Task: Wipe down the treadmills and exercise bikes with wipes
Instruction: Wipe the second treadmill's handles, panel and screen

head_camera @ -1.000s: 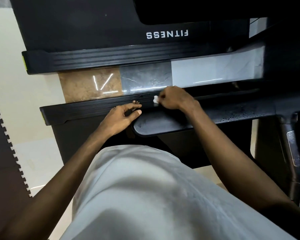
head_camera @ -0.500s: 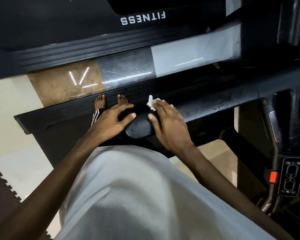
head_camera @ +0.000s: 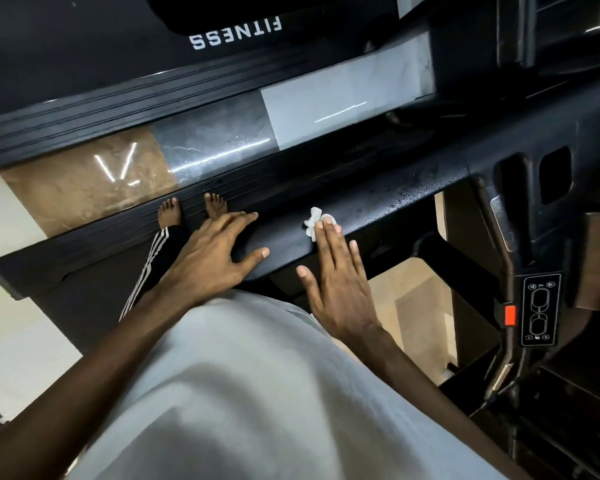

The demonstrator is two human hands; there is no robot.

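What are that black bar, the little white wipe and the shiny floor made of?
The black bar looks like moulded plastic or coated metal, semi-matt, with droplets beading on it. The white wipe seems thin tissue or nonwoven cloth: crumpled into soft folds. The floor looks like polished stone or glazed tile: veining and sharp light reflections.

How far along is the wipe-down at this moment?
Done, seemingly: the handrail is wet with droplets right of the wipe. In hand: the right hand presses the wipe flat on that rail; the left hand rests on its end. Left: the control pad and the neighbouring treadmill show no wetness.
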